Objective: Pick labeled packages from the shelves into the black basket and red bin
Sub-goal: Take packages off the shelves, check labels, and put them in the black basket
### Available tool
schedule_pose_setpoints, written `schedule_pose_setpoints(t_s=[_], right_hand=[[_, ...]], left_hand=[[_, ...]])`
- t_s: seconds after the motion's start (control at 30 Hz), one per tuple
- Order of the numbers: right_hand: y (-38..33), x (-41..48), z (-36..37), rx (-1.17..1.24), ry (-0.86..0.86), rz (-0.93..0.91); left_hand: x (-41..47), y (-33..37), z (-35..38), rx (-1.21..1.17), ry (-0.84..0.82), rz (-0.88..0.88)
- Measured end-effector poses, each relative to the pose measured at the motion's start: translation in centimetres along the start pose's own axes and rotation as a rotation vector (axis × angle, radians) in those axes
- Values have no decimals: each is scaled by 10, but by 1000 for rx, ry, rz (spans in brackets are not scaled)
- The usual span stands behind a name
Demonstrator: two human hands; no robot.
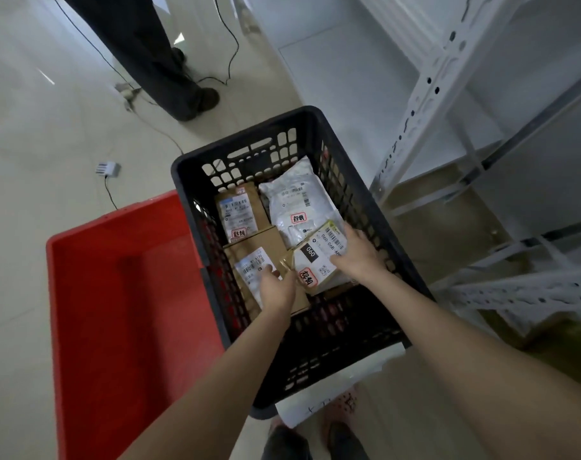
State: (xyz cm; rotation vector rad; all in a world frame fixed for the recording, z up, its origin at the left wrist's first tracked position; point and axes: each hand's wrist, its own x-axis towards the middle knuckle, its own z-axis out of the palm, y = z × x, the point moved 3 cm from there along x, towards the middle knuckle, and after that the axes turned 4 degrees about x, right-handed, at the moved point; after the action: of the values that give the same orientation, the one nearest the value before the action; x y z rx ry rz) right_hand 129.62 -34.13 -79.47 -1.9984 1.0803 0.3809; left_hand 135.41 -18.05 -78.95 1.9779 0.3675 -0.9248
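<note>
The small labeled package [317, 257] sits in the near right part of the black basket [249, 154], on top of other packages. Its long side runs from near left to far right, and its label faces up. The right hand [357, 252] grips its far right edge with closed fingers. The left hand [277, 287] holds its near left corner. I think it is being put down. Next, both hands should let go. The red bin [116, 293] is to the left, touching the basket.

Both hands reach into the black basket [315, 127]: left hand [276, 287] and right hand [359, 250] hold a labeled package [319, 260]; red bin [123, 293] alongside.
</note>
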Motion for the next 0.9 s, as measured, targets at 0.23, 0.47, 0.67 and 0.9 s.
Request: schedule_pose_setpoints(t_s=[0.23,0.47,0.67,0.9], right_hand=[[-2,0,0,-98,48,-8],[22,-48,-19,-317,-63,130],[43,-41,3,-324,-247,192],[57,-42,20,-304,-317,178]], left_hand=[[-6,7,14,-75,-54,-45],[-37,-15,19,89,-325,-260],[-22,-37,33,186,-417,-302],[-12,-49,39,586,-408,11]])
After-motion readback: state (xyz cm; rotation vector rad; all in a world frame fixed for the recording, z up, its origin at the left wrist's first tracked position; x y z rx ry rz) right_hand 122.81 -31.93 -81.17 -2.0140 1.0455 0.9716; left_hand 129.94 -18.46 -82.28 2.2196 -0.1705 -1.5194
